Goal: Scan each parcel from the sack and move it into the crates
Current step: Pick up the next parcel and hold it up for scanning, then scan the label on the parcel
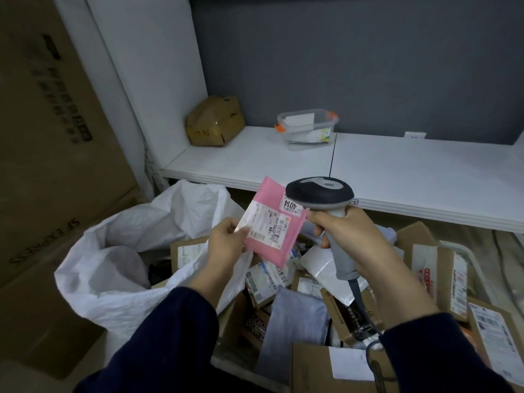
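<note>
The left hand (226,239) pinches the pink parcel (272,231) by its edge. The right hand (348,236) grips the scanner (320,194), its head just above the parcel.

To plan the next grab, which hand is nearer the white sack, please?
Left. The left hand is above the edge of the white sack; the right hand, gripping the barcode scanner, is farther right.

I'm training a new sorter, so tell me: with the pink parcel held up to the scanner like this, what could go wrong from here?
1. The left hand pinches the pink parcel by one edge only, so it may slip into the pile below.
2. The scanner sits over the parcel's corner, so the barcode label may not read.
3. The cable trails among the cardboard boxes and could snag when the right hand moves.
</note>
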